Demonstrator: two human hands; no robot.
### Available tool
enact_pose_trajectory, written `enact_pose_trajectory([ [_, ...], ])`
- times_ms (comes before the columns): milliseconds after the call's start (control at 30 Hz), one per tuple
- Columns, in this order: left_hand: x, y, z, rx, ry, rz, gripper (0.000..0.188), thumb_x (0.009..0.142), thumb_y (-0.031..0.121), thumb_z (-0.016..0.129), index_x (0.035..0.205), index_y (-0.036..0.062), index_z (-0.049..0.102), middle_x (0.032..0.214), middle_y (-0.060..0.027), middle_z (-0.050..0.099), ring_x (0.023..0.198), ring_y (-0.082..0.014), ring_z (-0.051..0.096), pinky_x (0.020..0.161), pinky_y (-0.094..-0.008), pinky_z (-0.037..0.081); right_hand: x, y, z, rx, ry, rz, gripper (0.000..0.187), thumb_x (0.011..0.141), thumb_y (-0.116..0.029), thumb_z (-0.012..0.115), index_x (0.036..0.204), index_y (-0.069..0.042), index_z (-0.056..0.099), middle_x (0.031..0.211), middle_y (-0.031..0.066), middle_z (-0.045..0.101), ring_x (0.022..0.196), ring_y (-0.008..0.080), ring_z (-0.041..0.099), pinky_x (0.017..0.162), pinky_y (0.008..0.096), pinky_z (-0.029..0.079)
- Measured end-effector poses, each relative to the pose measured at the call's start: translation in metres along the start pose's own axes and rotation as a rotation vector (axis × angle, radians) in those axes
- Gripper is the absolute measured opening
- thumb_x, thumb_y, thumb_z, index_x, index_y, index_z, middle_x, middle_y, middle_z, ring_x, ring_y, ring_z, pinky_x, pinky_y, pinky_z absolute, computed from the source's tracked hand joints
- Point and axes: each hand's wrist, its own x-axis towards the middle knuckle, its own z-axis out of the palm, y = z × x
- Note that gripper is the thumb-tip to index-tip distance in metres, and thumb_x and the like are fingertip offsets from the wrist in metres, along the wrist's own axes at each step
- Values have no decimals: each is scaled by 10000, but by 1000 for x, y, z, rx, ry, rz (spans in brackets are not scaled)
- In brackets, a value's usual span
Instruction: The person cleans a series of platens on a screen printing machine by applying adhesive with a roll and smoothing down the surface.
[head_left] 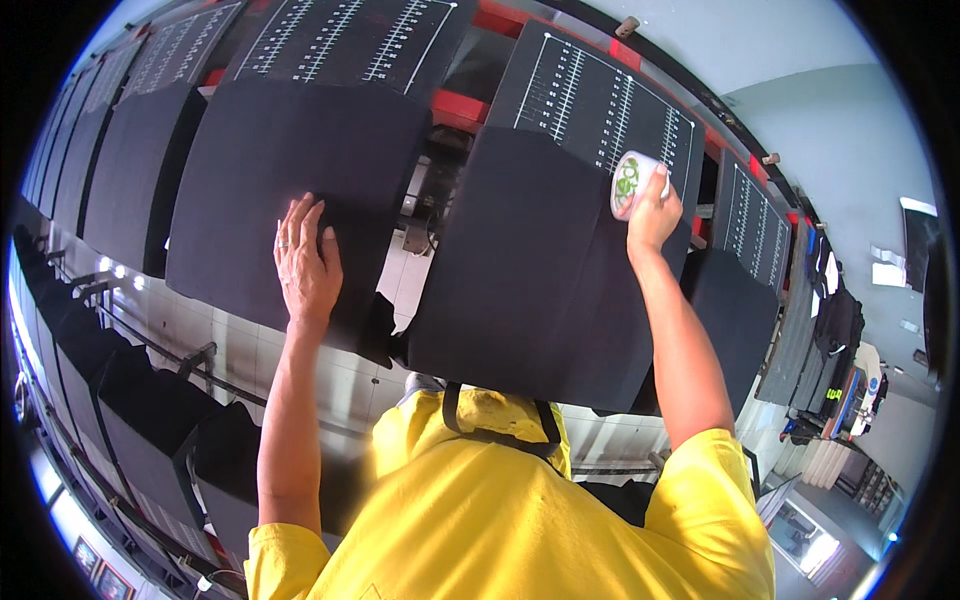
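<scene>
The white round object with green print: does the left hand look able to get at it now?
Probably yes, with a reach: the left hand lies empty on a black cloth-covered board and nothing seems to stand between, though the right hand grips the white round object.

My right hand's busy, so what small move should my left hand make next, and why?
I'd probably sweep your bare left hand lightly across the matte black fabric beneath it. That hand looks empty, open and palm down, while your bare right hand grips a round white object with green print, so the left seems freer for smoothing.
</scene>
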Motion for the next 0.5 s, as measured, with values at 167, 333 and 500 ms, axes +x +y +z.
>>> enact_pose_trajectory([
  [167, 0, 0, 0, -4, 22, -3, 345, 955, 147, 515, 1286, 68, 570, 1418, -94, 514, 1375, -291, 414, 1170, -440, 282, 32, 1, 7, 31, 4, 12, 496, 988, -416, 530, 820, 43, 613, 580, 93, 573, 390, 179, 536, 367, 321, 431],
  [333, 0, -10, 8, 0, 43, 18, 352, 980, 181, 488, 1311, 82, 558, 1439, -80, 497, 1388, -277, 399, 1184, -434, 264, -9, 8, -9, 47, 9, 24, 519, 983, -435, 533, 818, 52, 605, 600, 102, 591, 426, 201, 585, 398, 331, 471],
  [500, -3, -12, 11, -27, 75, 22, 347, 984, 197, 482, 1284, 56, 581, 1414, -95, 520, 1386, -282, 400, 1184, -440, 258, -110, 10, -55, 2, -20, 66, 522, 989, -464, 519, 849, 33, 593, 609, 88, 577, 425, 187, 566, 391, 321, 466],
])
